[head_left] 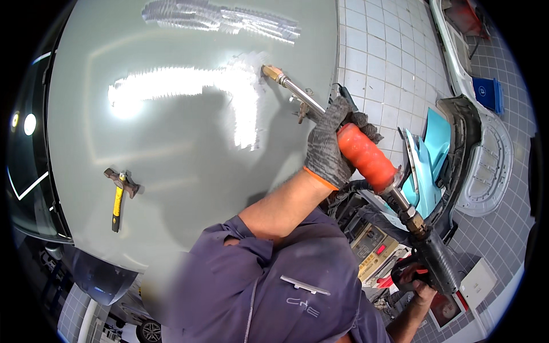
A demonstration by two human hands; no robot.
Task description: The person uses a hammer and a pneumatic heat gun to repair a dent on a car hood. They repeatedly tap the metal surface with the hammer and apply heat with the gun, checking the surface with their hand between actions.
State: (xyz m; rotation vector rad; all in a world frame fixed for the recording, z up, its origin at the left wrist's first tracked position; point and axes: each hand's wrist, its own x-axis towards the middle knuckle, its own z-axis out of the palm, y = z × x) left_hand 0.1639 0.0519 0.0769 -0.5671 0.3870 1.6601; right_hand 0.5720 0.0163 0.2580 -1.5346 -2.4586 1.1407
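Note:
My left hand, in a grey work glove with an orange cuff, is closed around the front of a long slide-hammer dent puller, just ahead of its red ridged sliding weight. Its brass tip meets or hovers just over the grey car panel, at the edge of a bare shiny ground patch; contact cannot be made out. At lower right my right hand is wrapped around the grip of the tool's black rear body; some fingers are hidden.
A body hammer with a yellow and black handle lies on the panel's left. Another ground patch crosses the far side. Dark car glass borders the left. To the right stand a welding machine, turquoise sheets and a blue bin.

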